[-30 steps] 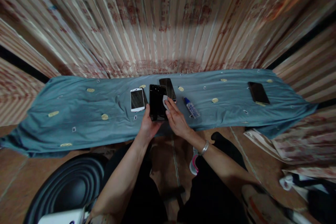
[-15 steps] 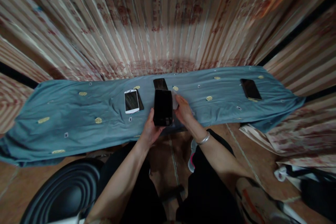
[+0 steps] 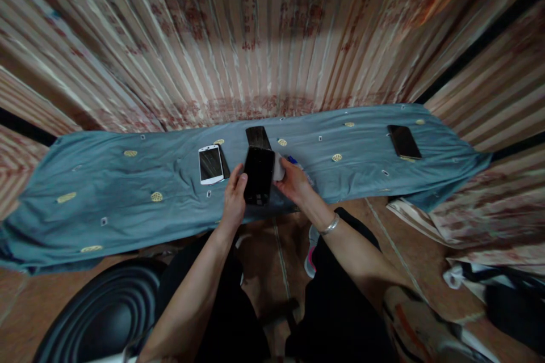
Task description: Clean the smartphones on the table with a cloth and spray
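Above the near edge of the blue-grey cloth-covered bench, we hold a black glossy slab phone, screen up, with our left hand clamped on its left edge. Our right hand pinches a small white wiping pad against the phone's right edge. Left of it lies a white-framed phone; just beyond it rests a dark phone, and another dark phone lies far right.
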`<action>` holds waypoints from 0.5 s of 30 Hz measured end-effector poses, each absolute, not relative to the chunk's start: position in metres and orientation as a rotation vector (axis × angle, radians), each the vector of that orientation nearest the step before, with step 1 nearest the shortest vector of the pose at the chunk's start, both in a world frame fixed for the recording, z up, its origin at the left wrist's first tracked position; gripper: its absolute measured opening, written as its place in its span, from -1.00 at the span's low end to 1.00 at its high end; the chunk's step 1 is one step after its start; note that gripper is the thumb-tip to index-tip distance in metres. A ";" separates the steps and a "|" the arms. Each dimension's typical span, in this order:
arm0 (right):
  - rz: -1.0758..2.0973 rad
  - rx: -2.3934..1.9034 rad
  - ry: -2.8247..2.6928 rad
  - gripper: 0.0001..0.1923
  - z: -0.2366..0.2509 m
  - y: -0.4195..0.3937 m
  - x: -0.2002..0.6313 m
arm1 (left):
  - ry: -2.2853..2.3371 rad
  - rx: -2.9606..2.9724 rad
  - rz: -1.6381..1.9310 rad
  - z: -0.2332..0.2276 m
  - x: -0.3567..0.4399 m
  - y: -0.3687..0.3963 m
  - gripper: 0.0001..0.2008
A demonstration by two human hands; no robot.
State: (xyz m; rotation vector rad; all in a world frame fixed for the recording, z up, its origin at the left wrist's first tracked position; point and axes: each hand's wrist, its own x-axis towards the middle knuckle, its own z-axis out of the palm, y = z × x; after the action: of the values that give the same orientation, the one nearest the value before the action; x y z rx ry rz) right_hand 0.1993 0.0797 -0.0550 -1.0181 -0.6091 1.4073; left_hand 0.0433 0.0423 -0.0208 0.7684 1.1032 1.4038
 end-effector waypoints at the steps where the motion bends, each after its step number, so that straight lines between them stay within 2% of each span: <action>1: 1.404 -1.018 -0.607 -0.76 -0.054 0.079 0.198 | 1.149 0.847 1.402 -0.021 0.040 0.043 -0.71; 4: 1.383 -1.019 -0.626 -0.80 -0.053 0.079 0.196 | 1.238 1.061 1.356 -0.020 0.034 0.045 -0.57; 9: 1.358 -1.004 -0.707 -0.73 -0.047 0.073 0.192 | 1.301 1.275 1.194 -0.013 0.035 0.042 -0.27; 15: 1.263 -0.930 -0.918 -0.52 -0.040 0.059 0.182 | 1.332 1.273 1.189 -0.017 0.042 0.040 -0.21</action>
State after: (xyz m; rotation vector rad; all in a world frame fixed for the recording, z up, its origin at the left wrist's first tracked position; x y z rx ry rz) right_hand 0.1819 0.0593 -0.0398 -0.9300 -0.9179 1.2625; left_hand 0.0416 0.0397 -0.0170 1.2732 1.3321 1.1894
